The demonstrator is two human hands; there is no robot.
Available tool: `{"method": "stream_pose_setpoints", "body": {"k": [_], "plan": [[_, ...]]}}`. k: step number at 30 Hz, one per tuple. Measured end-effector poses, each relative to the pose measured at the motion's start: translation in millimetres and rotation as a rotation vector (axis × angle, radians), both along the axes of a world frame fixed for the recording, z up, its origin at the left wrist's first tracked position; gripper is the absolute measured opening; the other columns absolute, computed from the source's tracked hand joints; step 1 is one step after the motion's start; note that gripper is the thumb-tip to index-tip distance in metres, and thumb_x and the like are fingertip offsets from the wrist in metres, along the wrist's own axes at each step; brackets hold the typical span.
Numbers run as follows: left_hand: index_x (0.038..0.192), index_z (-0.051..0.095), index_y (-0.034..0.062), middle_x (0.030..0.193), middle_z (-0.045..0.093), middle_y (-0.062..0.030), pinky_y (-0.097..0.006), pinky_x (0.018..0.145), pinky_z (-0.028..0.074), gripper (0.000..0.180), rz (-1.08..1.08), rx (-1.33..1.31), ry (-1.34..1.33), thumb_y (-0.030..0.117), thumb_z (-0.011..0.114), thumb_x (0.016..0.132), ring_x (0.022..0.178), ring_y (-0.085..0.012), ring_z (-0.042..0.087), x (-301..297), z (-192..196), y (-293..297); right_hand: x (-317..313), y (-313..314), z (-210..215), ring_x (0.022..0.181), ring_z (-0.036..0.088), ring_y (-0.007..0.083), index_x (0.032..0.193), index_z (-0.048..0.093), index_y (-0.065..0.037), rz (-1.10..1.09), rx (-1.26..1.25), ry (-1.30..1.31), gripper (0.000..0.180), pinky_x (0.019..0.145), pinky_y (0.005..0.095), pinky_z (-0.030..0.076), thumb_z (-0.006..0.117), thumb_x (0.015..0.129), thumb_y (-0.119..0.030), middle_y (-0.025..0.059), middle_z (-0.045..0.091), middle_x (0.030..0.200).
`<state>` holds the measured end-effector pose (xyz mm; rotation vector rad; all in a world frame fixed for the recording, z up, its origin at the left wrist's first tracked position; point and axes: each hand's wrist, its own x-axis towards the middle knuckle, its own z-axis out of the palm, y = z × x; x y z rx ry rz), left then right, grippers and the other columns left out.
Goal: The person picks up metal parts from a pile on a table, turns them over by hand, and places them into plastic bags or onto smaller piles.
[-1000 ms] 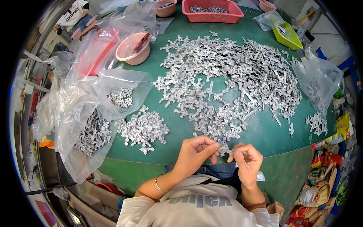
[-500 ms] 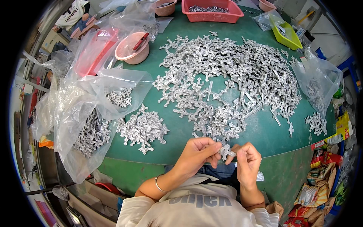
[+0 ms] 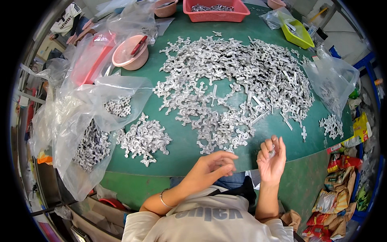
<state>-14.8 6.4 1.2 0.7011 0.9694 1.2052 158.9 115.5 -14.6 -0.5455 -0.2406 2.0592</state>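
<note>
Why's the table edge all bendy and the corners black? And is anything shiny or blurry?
Head view: the table edge curves and the corners are black, probably because of the fisheye lens; head view: pale glare shows on the left bag; head view: the left hand looks a little soft, the pile crisper.

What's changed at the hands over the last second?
The hands came apart: the right hand moved right and forward over the table, a silvery part in its curled fingers. The left hand no longer visibly grips a part. The view shifted slightly; the big heap, small pile and pink bowl look unmoved.
</note>
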Motion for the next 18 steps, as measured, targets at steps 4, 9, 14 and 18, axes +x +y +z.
{"method": "stream_pose_setpoints", "body": {"k": [4,9,14,18], "plan": [[0.108,0.052,-0.0011,0.089,0.058,-0.0076,-0.025,0.075,0.046,0.024,0.02,-0.032,0.135,0.006,0.052,0.086,0.083,-0.0113,0.055,0,-2,1,8,19,-20,0.05,0.042,0.0128,0.085,0.058,-0.004,0.063,0.396,-0.964,0.007,0.041,0.0243,0.031,0.06,0.08,-0.008,0.0033,0.05,0.07],[0.106,0.055,-0.0016,0.089,0.059,-0.0077,-0.025,0.075,0.046,0.023,-0.006,0.035,0.297,0.005,0.053,0.085,0.085,-0.0114,0.056,1,-4,0,-14,21,-20,0.056,0.054,0.0265,0.084,0.061,-0.005,-0.062,1.215,-1.765,0.015,0.055,0.0333,0.043,0.066,0.07,-0.007,0.0083,0.056,0.076],[0.105,0.055,-0.0022,0.091,0.059,-0.0077,-0.025,0.075,0.046,0.022,-0.005,0.066,0.334,0.004,0.054,0.084,0.085,-0.0121,0.056,0,-4,0,-8,22,-25,0.063,0.058,0.0291,0.078,0.061,-0.004,-0.132,1.176,-1.767,0.008,0.056,0.0343,0.044,0.064,0.071,-0.005,0.0089,0.06,0.08],[0.105,0.055,-0.0024,0.092,0.059,-0.008,-0.025,0.076,0.046,0.022,0.003,0.061,0.316,0.004,0.054,0.084,0.086,-0.0125,0.056,0,-6,2,-10,19,-20,0.064,0.058,0.0293,0.079,0.061,-0.002,-0.164,1.2,-1.78,0.008,0.056,0.0327,0.045,0.064,0.072,-0.004,0.0088,0.06,0.081]]}}
